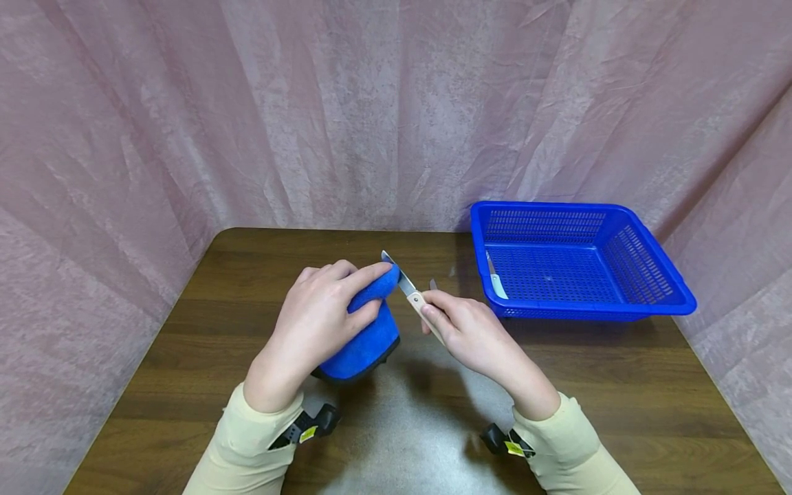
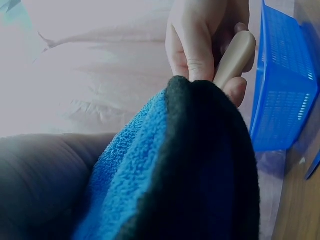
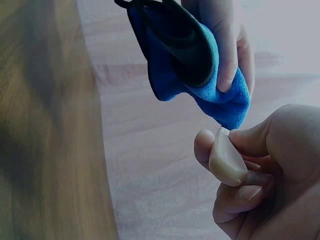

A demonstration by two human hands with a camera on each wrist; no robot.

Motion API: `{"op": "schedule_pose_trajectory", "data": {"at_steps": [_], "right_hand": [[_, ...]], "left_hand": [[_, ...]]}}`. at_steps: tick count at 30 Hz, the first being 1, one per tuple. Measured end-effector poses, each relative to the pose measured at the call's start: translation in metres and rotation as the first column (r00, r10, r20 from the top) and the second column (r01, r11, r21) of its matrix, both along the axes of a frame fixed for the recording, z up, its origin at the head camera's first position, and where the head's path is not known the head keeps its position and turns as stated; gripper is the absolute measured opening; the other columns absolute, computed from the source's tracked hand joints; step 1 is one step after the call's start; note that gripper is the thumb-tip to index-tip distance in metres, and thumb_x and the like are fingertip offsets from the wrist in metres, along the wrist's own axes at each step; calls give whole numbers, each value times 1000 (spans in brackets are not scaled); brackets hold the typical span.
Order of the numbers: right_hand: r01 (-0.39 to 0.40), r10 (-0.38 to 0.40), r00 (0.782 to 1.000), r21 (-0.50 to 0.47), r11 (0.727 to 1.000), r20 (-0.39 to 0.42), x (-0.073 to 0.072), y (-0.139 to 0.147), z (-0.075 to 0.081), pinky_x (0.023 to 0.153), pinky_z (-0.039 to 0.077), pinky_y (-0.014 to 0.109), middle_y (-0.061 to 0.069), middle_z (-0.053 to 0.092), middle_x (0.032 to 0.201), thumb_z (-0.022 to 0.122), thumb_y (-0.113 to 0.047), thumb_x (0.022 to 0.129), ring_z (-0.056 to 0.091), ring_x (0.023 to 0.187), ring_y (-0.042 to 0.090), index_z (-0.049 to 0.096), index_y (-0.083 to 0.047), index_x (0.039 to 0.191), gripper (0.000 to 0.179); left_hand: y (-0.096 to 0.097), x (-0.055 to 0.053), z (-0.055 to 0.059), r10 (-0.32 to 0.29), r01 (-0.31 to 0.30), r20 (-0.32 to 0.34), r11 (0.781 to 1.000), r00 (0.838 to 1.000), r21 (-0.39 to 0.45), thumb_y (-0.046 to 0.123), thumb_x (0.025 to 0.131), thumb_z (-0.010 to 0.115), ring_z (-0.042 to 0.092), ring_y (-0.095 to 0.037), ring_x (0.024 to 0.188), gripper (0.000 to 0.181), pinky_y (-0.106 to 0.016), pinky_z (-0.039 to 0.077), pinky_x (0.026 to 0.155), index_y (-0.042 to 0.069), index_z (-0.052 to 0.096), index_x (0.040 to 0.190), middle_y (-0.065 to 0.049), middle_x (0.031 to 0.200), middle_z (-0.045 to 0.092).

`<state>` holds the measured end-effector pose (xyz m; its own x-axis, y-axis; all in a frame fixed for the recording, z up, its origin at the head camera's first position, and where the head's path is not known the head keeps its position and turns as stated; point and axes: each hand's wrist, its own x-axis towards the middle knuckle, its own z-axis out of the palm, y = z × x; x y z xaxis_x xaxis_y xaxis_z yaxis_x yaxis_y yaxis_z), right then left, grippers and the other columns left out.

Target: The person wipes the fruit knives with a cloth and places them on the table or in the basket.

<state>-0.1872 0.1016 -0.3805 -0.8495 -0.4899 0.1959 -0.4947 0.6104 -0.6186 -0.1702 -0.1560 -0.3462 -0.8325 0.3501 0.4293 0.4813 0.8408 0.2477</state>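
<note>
My left hand (image 1: 324, 313) holds a blue cloth (image 1: 365, 347) with a dark edge, folded over and pinched between thumb and fingers. The cloth's folded end lies against the blade of a knife (image 1: 405, 283), whose tip shows beyond it. My right hand (image 1: 473, 330) grips the knife by its beige handle (image 3: 227, 162), the blade pointing up and away to the left. In the left wrist view, the cloth (image 2: 145, 165) hides the blade. Just behind the right hand's fingers, a second blade tip (image 1: 433, 284) shows; the hand hides the rest of it.
A blue plastic basket (image 1: 584, 306) with perforated walls stands at the back right of the brown wooden table (image 1: 247, 275). Inside its left side lies a small knife with a pale blue handle (image 1: 498, 286). Pink curtains (image 1: 371, 124) hang around the table.
</note>
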Motion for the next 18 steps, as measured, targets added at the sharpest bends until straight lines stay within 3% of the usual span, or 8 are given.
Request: {"op": "schedule_pose_trajectory", "data": {"at_steps": [9,18], "right_hand": [[-14,14,1000,11,1000,-1,-1,0,-1,60,41,36,-15,56,74,57,-28,117,48,62,8,68,-24,96,24],[-29,29,1000,23,999,-11,0,-1,-2,63,43,36,-15,60,77,58,-26,116,50,64,7,68,-26,96,22]], "left_hand": [[-4,-2,2,55,-56,34,998,998,26,31,100,79,72,-27,100,52,-53,52,93,30,70,152,-8,115,77],[-9,-3,4,71,-73,47,996,996,50,30,100,78,72,-28,102,53,-57,52,96,30,69,152,-8,116,77]]}}
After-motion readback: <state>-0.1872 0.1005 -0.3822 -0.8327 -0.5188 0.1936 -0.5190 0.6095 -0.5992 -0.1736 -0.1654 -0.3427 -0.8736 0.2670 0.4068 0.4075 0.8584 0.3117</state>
